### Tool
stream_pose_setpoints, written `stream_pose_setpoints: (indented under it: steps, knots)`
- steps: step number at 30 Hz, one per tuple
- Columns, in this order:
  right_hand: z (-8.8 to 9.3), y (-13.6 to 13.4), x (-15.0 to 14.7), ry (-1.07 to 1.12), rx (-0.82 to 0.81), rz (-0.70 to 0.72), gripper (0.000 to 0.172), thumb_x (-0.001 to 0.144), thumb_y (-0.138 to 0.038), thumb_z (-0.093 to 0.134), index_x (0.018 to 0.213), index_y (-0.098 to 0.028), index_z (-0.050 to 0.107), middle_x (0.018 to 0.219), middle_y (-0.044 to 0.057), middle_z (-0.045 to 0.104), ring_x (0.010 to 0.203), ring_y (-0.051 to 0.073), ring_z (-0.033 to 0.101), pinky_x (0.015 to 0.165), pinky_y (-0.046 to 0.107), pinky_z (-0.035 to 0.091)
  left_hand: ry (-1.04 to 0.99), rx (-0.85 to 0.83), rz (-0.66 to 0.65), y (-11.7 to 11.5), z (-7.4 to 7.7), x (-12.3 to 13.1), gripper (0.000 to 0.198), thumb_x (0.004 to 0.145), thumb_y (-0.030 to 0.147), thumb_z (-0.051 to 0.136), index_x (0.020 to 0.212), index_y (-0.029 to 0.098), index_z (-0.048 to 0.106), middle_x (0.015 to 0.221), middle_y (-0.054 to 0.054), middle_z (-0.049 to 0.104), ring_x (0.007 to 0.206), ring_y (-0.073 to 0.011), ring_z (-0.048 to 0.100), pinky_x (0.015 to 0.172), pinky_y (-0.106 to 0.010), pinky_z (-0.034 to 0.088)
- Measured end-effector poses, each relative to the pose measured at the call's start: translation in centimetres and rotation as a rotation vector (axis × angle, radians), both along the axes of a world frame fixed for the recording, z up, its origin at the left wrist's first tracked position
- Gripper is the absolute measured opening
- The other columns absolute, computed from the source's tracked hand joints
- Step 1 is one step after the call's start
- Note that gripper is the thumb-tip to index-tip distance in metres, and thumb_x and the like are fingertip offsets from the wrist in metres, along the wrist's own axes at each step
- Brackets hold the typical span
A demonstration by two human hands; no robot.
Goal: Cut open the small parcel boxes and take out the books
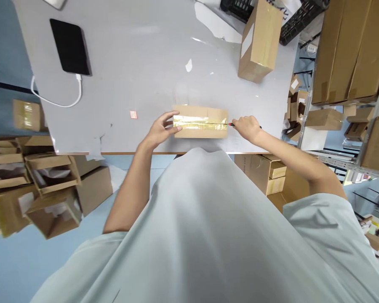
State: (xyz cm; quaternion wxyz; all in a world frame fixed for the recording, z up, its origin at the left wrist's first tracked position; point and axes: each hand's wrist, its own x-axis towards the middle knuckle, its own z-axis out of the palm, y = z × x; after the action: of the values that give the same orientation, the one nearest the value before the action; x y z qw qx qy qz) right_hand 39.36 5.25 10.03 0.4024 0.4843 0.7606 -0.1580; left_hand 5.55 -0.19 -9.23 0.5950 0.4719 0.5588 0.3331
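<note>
A small long cardboard box [200, 132] lies near the front edge of the table, with shiny clear tape running lengthwise along its top. A thin dark line follows the middle of that tape. My left hand [160, 129] grips the left end of the box, its thumb on the near part and its fingers on the far part. At the opposite end, my right hand [246, 127] is closed around a slim red-and-black cutter [230, 124]. The red front of the cutter is at the right end of the tape; most of its body is hidden in my fist.
A taller taped carton [260, 42] stands at the back right, near black crates [303, 19]. On the left lies a black tablet-like device [70, 47] with a white cable [61, 106]. Open cartons [55, 210] are stacked left below the table; shelves with boxes [347, 50] stand right.
</note>
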Motion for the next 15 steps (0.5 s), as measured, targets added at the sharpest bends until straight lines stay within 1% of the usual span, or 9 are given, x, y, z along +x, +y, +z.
stream_pose_setpoints:
  steps: [3,5,7,9,10,12,14,15]
  knots:
    - [-0.3,0.1,3.4,0.048,0.013,-0.011,0.041,0.119,-0.028,0.043,0.144,-0.011,0.071,0.119,0.029,0.082,0.115,0.039,0.079,0.089,0.042,0.051,0.039,-0.029,0.035,0.0,0.3,0.1,0.071,0.077,0.057,0.097,0.138,0.03,0.073,0.144,-0.012,0.073,0.122,-0.0306,0.076,0.109,-0.053,0.068]
    - [-0.9,0.3,5.0,0.101,0.021,-0.024,0.042,0.12,-0.036,0.045,0.142,-0.013,0.072,0.119,0.028,0.082,0.115,0.039,0.078,0.089,0.041,0.051,0.074,-0.034,0.062,-0.3,0.4,0.5,0.068,0.079,0.055,0.095,0.138,0.03,0.072,0.141,-0.011,0.073,0.12,-0.0293,0.076,0.11,-0.052,0.067]
    - [-2.0,0.3,6.8,0.19,0.019,-0.066,0.042,0.119,-0.043,0.05,0.138,-0.015,0.074,0.117,0.025,0.083,0.112,0.037,0.078,0.089,0.039,0.05,0.115,-0.016,0.11,-0.8,0.5,1.4,0.064,0.084,0.058,0.089,0.138,0.031,0.07,0.142,-0.01,0.073,0.121,-0.0283,0.075,0.112,-0.051,0.066]
    - [-3.7,-0.3,8.9,0.33,0.012,-0.174,0.038,0.118,-0.046,0.054,0.129,-0.019,0.078,0.108,0.017,0.085,0.104,0.033,0.078,0.086,0.036,0.05,0.169,0.036,0.185,-1.4,0.5,2.9,0.059,0.093,0.066,0.079,0.137,0.03,0.068,0.142,-0.01,0.071,0.123,-0.0271,0.072,0.114,-0.048,0.063]
    - [-4.7,-0.9,10.0,0.423,0.003,-0.264,0.036,0.117,-0.048,0.055,0.123,-0.021,0.079,0.101,0.012,0.084,0.097,0.031,0.078,0.083,0.034,0.05,0.202,0.071,0.229,-1.7,0.4,3.6,0.059,0.097,0.071,0.073,0.137,0.029,0.066,0.141,-0.011,0.071,0.124,-0.0265,0.071,0.116,-0.046,0.061]
    - [-7.1,-2.6,11.7,0.649,-0.022,-0.525,0.035,0.113,-0.051,0.059,0.108,-0.022,0.079,0.084,0.003,0.078,0.079,0.024,0.073,0.074,0.03,0.049,0.268,0.139,0.306,-2.1,0.1,4.9,0.066,0.1,0.081,0.064,0.137,0.027,0.062,0.138,-0.012,0.069,0.126,-0.0256,0.069,0.119,-0.043,0.057]
    - [-9.7,-4.8,12.5,0.854,-0.029,-0.884,0.039,0.105,-0.059,0.069,0.098,-0.021,0.075,0.072,-0.002,0.068,0.064,0.02,0.066,0.064,0.029,0.048,0.306,0.173,0.328,-2.2,-0.3,5.4,0.074,0.099,0.089,0.059,0.137,0.026,0.059,0.134,-0.012,0.068,0.125,-0.0253,0.069,0.119,-0.043,0.055]
    - [-11.0,-5.8,12.4,0.915,0.004,-1.052,0.041,0.099,-0.062,0.075,0.093,-0.022,0.071,0.067,-0.005,0.063,0.059,0.018,0.063,0.06,0.029,0.048,0.318,0.174,0.303,-2.1,-0.5,5.3,0.077,0.098,0.092,0.056,0.138,0.026,0.058,0.133,-0.012,0.068,0.124,-0.0253,0.069,0.118,-0.042,0.056]
